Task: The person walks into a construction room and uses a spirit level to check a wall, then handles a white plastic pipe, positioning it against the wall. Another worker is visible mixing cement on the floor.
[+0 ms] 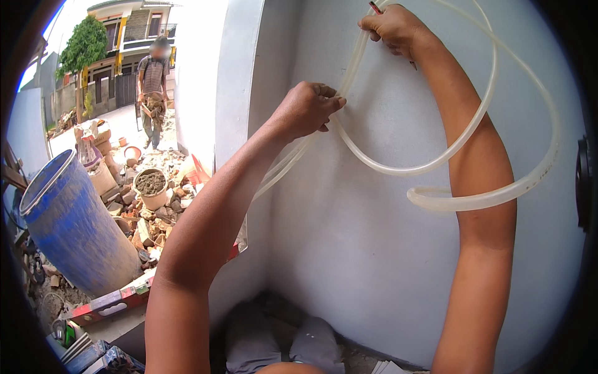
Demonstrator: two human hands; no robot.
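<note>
A clear, flexible plastic hose (398, 170) hangs in loose loops before the pale grey wall (374, 262). My left hand (311, 107) pinches it at mid-height, and two strands trail down to the left from there. Higher up, my right hand (397, 30) is closed around the upper stretch of the same hose. A thin pencil-like stick (375, 7), red and black, is also gripped in the right hand, its ends poking out above and below the fingers. One loop passes across my right forearm, and the hose runs out of view at the top.
Left of the wall edge stands a worn blue barrel (81, 230). A red spirit level (93, 310) lies beside it. Beyond are a bucket of mortar (151, 190), broken bricks and rubble (146, 230), and a standing person (152, 81). A dark round object (583, 184) is at the right rim.
</note>
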